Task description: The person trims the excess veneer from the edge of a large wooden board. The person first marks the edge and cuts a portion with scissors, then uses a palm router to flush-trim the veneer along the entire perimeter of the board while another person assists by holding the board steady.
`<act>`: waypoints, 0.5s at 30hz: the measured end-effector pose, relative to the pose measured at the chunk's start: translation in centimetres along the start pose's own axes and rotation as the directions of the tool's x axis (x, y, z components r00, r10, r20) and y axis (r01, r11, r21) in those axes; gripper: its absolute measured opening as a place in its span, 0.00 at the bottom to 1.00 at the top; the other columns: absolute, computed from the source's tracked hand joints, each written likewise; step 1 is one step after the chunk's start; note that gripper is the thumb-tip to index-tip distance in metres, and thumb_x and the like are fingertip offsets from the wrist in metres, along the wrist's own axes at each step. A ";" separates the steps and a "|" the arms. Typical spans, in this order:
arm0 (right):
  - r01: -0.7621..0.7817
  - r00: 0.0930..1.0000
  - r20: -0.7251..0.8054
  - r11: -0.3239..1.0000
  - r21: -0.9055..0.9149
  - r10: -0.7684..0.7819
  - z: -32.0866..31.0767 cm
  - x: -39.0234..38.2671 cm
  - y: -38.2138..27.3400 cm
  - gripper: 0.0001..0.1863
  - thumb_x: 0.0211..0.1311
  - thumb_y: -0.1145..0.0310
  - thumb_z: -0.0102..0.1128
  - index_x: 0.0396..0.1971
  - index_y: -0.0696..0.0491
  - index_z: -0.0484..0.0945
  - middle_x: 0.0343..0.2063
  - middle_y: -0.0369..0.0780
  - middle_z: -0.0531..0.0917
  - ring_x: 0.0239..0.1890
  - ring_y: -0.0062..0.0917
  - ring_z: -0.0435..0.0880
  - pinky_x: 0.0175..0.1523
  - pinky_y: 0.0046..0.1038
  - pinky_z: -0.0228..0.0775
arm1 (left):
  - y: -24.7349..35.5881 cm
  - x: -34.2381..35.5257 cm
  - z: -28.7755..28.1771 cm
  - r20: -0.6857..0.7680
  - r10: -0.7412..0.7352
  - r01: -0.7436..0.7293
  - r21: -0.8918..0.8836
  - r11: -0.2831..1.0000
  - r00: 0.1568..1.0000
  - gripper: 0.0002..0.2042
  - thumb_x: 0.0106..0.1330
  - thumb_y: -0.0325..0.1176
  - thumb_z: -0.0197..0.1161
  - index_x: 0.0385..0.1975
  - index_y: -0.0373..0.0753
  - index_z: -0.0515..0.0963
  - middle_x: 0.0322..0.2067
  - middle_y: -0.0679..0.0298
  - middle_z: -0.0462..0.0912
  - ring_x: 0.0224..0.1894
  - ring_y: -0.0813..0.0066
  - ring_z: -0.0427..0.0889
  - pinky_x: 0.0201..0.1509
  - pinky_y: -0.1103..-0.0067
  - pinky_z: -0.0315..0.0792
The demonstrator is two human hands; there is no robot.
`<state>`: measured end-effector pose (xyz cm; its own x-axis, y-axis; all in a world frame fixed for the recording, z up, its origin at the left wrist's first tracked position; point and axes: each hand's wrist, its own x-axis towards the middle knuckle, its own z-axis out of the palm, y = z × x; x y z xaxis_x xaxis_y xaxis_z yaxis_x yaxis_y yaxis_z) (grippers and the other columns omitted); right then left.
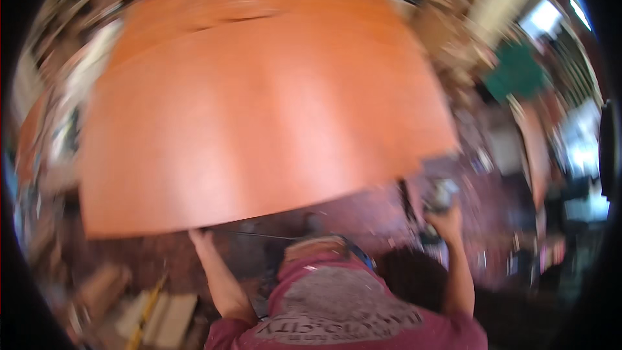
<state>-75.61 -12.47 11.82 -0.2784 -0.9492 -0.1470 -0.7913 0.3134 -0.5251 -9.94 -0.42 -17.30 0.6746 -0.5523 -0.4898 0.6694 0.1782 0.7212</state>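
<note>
A large orange board [272,110] with a smooth sheen fills the upper middle of the head view, with a notch at its near right corner. My left hand [201,238] is closed on the board's near edge, left of the middle, its fingers partly hidden beneath it. My right hand [440,219], below the notched corner, is closed around a grey object [444,194], apparently a tool, blurred by motion. A thin dark line, perhaps a cord, runs beneath the board's near edge.
Reddish floor [337,214] shows under the board. Wooden pieces and a yellow strip [149,311] lie at lower left. Blurred timber and cardboard surround the board's far side. A green panel [515,71] and a pale upright board [531,162] stand at the right.
</note>
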 end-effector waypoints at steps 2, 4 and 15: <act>0.057 0.998 -0.052 0.926 0.372 -0.040 0.8 -2.9 1.7 0.33 0.40 0.75 0.75 0.52 0.59 0.74 0.42 0.40 0.83 0.42 0.30 0.84 0.50 0.33 0.78 | 3.5 4.5 -1.8 -0.281 -0.083 0.036 -0.171 0.985 0.956 0.08 0.78 0.35 0.50 0.35 0.44 0.74 0.20 0.75 0.65 0.17 0.86 0.56 0.18 0.86 0.50; 0.129 0.982 -0.175 0.914 0.385 -0.065 4.7 -4.3 4.6 0.38 0.46 0.72 0.72 0.61 0.61 0.69 0.47 0.42 0.80 0.46 0.32 0.80 0.56 0.35 0.74 | 12.1 4.0 -10.0 -0.131 -0.004 -0.034 -0.287 0.957 0.991 0.05 0.77 0.34 0.57 0.36 0.46 0.75 0.19 0.77 0.64 0.16 0.86 0.59 0.18 0.85 0.54; 0.221 0.975 -0.135 0.729 0.648 -0.175 14.1 -12.1 -10.1 0.29 0.53 0.66 0.75 0.53 0.59 0.73 0.38 0.40 0.82 0.37 0.28 0.83 0.45 0.29 0.76 | 36.9 8.1 -24.1 -0.315 0.352 -0.433 -0.239 0.869 0.881 0.06 0.75 0.41 0.62 0.39 0.48 0.78 0.21 0.77 0.68 0.17 0.88 0.63 0.18 0.86 0.57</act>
<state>-56.59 -4.52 7.08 -0.2068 -0.9764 0.0621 -0.2860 -0.0003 -0.9582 27.73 21.31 -6.47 0.9284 -0.1669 -0.3320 0.3639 0.5887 0.7218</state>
